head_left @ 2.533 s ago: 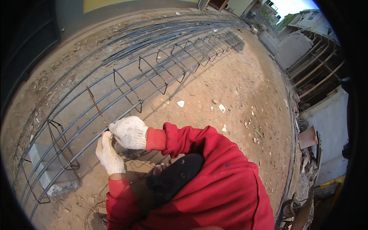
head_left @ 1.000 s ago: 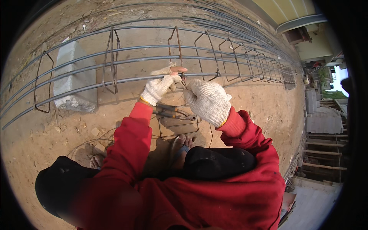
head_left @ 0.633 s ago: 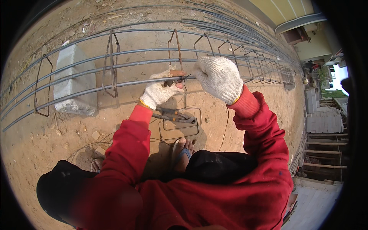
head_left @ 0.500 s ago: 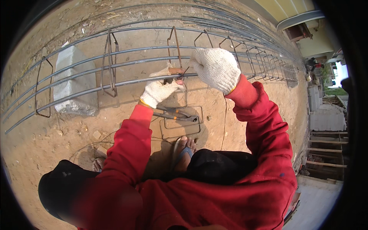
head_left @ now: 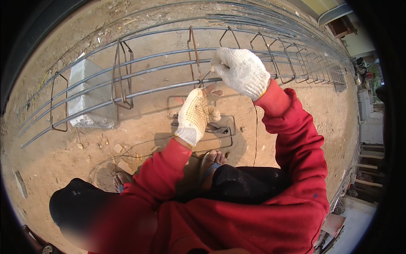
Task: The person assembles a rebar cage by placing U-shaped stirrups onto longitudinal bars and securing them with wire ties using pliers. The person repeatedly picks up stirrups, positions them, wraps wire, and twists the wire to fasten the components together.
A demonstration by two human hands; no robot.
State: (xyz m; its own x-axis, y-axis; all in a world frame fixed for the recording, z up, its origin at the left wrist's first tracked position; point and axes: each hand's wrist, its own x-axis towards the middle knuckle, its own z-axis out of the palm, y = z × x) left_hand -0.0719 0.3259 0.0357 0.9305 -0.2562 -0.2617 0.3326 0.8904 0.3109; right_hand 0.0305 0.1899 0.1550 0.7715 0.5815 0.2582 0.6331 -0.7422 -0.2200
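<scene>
A long cage of steel rebar [head_left: 158, 68] with bent stirrups [head_left: 193, 55] runs across in front of me. My right hand [head_left: 242, 71], in a white knitted glove, is closed on a thin tie wire [head_left: 205, 78] beside a rusty stirrup at the near bar. My left hand [head_left: 195, 116], in a white glove with yellow dots, is just below that joint. Its fingers are apart, with bare fingertips reaching up by the bar, and I see nothing held. Below, the pliers [head_left: 220, 130] lie on the ground, partly hidden by the left hand.
Loose rectangular stirrups [head_left: 231, 127] surround the pliers near my sandaled foot [head_left: 215, 160]. A white block [head_left: 91, 95] stands under the cage's left end. More long bars [head_left: 249, 19] lie beyond it. A thin wire [head_left: 256, 135] trails over the dirt ground.
My left hand has come off the bar, dropping a little to the right and turning its palm side into view. My right hand stays closed near the joint. The whole view has shifted slightly.
</scene>
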